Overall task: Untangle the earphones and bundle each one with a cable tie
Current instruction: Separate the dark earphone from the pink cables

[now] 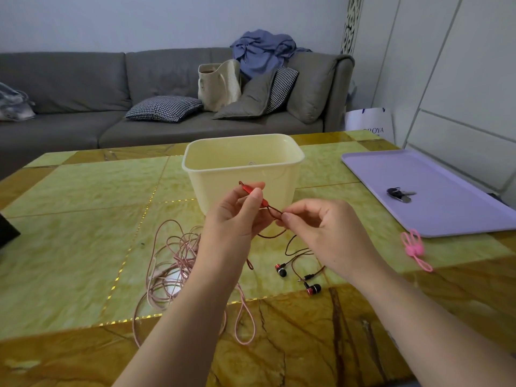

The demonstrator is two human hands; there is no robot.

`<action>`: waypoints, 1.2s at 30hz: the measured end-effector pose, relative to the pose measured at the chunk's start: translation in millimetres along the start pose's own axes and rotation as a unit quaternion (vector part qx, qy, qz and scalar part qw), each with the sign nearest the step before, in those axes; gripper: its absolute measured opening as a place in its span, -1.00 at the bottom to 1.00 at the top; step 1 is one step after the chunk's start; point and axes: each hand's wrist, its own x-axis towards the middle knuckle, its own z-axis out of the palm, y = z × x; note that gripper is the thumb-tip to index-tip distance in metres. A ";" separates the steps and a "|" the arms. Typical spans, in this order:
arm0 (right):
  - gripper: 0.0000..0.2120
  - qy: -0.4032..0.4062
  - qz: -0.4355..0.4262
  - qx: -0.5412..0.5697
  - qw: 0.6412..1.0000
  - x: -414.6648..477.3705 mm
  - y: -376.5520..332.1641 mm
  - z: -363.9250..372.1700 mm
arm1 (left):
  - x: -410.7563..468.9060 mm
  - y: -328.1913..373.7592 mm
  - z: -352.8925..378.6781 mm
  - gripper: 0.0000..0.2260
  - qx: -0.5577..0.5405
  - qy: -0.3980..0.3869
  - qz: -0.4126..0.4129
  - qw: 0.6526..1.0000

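My left hand [237, 213] holds the red earphones' inline remote [255, 192] between thumb and fingers, raised in front of the bin. My right hand [321, 227] pinches the dark red cable [275, 212] just below the remote. The rest of that cable hangs down to the table, where its two red-and-black earbuds [282, 270] [314, 289] and the plug [307, 277] lie. A pink earphone cable [173, 263] lies in a loose tangle on the table under my left forearm. Pink cable ties [413, 248] lie at the right, by the tray's near edge.
A cream plastic bin [243, 163] stands just behind my hands. A lilac tray [446, 191] at the right carries a bundled black earphone [399, 194]. A dark object [7, 230] pokes in at the left edge. A grey sofa with cushions and a bag stands beyond the table.
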 end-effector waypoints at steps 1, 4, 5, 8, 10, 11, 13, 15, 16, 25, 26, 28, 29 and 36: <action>-0.92 0.016 -0.006 -0.009 1.000 0.3 1.3 0.6 | -0.5 -0.4 1.0 -0.86 0.005 0.001 0.001 1.000; -0.89 0.062 -0.008 -0.038 0.997 1.6 4.2 2.6 | -2.2 -0.2 4.3 -0.86 0.009 -0.005 -0.002 1.000; -0.86 0.073 -0.004 -0.051 0.996 2.3 5.6 3.1 | -2.9 0.4 5.2 -0.86 0.005 -0.007 -0.003 1.000; -0.87 0.101 0.019 -0.100 0.990 6.1 16.4 0.8 | -2.5 3.4 2.9 -0.85 0.021 0.003 -0.002 1.000; -0.89 0.109 0.051 -0.135 0.984 10.2 29.3 -2.8 | 0.1 6.4 -4.0 -0.85 0.038 0.017 0.004 0.999; -0.88 0.108 0.070 -0.151 0.980 12.3 36.1 -4.9 | 1.7 9.1 -8.9 -0.85 0.044 0.028 0.011 0.999; -0.88 0.110 0.107 -0.166 0.974 16.1 48.7 -9.2 | 5.7 15.7 -20.9 -0.85 0.061 0.057 0.026 0.996; -0.91 0.122 0.135 -0.153 0.971 18.5 58.8 -12.8 | 8.7 22.5 -32.9 -0.86 0.078 0.092 0.037 0.992; -0.92 0.128 0.147 -0.135 0.971 19.3 62.9 -14.3 | 9.8 25.2 -38.2 -0.86 0.085 0.108 0.041 0.990; -0.74 0.176 0.322 0.138 0.920 23.1 77.7 -13.4 | 10.7 32.4 -53.1 -0.86 0.114 0.158 0.036 0.980; -0.76 0.126 0.320 0.094 0.934 22.4 74.4 -14.8 | 11.1 32.1 -52.4 -0.86 0.111 0.150 0.027 0.982; -0.79 -0.019 0.309 0.012 0.951 20.7 58.9 -17.0 | 12.6 31.9 -51.8 -0.86 0.108 0.122 0.007 0.987; -0.82 -0.106 0.308 -0.025 0.945 19.4 49.8 -18.7 | 12.5 32.0 -50.4 -0.84 0.114 0.103 -0.005 0.988; -0.67 -0.129 0.159 -0.072 0.976 15.8 13.5 -23.9 | 0.7 39.0 -29.7 -0.75 0.065 -0.102 -0.065 0.991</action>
